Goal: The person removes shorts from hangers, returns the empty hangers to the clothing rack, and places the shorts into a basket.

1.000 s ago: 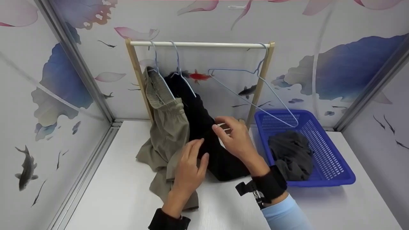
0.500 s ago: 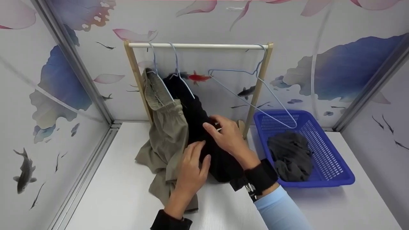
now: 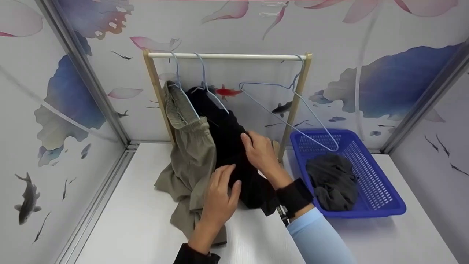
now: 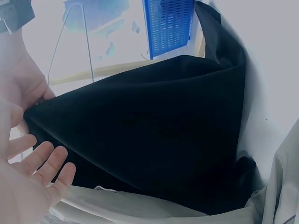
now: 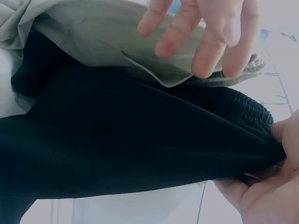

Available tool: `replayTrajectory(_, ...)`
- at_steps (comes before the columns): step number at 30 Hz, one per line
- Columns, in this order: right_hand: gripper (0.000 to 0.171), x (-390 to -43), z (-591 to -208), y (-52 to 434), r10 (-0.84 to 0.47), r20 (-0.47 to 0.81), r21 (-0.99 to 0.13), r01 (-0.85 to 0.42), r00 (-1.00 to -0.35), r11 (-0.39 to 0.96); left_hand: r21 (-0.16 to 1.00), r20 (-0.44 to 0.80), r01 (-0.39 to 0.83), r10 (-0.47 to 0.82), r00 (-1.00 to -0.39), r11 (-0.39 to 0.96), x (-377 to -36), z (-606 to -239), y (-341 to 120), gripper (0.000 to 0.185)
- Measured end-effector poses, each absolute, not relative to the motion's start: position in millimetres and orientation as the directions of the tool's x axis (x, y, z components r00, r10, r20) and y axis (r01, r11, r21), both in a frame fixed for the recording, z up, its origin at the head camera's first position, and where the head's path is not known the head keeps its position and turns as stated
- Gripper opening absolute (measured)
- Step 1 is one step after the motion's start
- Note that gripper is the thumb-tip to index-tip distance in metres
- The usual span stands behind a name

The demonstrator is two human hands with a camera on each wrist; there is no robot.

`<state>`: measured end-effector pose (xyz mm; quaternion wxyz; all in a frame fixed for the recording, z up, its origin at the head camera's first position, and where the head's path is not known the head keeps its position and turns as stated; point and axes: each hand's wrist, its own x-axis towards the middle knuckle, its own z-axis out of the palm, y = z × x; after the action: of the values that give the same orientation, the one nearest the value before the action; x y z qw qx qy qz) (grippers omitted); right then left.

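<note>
Head view: a person's two hands work at a small wooden rack (image 3: 154, 91) standing at the far side of a white table (image 3: 128, 227).
Black garment: the black trousers (image 3: 229, 146) hang from a wire hanger (image 3: 203, 79) on the rack's rail, their lower part trailing down onto the table, just right of the khaki trousers (image 3: 192, 157).
Right hand: the right hand (image 3: 258, 152) grips the right edge of the black trousers, fingers curled round the cloth; the right wrist view shows the elastic waistband bunched against its palm.
Left hand: the left hand (image 3: 220, 196) lies flat on the near part of the black trousers, fingers straight and slightly spread, touching the cloth without closing on it.
Khaki garment: hung on its own hanger at the rack's left end, its legs pooled on the table.
Empty hanger: a third wire hanger (image 3: 293, 110) hangs tilted at the rail's right end.
Basket: a blue basket (image 3: 381, 198) sits right of the rack and holds a dark grey garment (image 3: 331, 179).
</note>
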<state>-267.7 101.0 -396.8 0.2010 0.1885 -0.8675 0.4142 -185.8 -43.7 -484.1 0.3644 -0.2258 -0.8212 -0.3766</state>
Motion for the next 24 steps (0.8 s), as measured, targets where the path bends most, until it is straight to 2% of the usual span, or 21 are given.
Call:
replayTrajectory(8,0.035,-271,-394,105,-0.073,0.541,-0.561,-0.424,-0.838,0.712,0.452,0.775,0.649,0.09,-0.625,0.612,-187,-487,-45,0.041)
replayTrajectory(15,0.037,-275,-397,111,-0.015,0.639,-0.606,-0.516,-0.769,0.605,0.462,0.773,0.65,0.084,-0.629,0.604,-184,-488,-46,0.04)
replayTrajectory(24,0.033,-275,-400,124,0.064,0.638,-0.653,-0.495,-0.767,0.573,0.456,0.78,0.661,0.09,-0.619,0.596,-186,-486,-46,0.04)
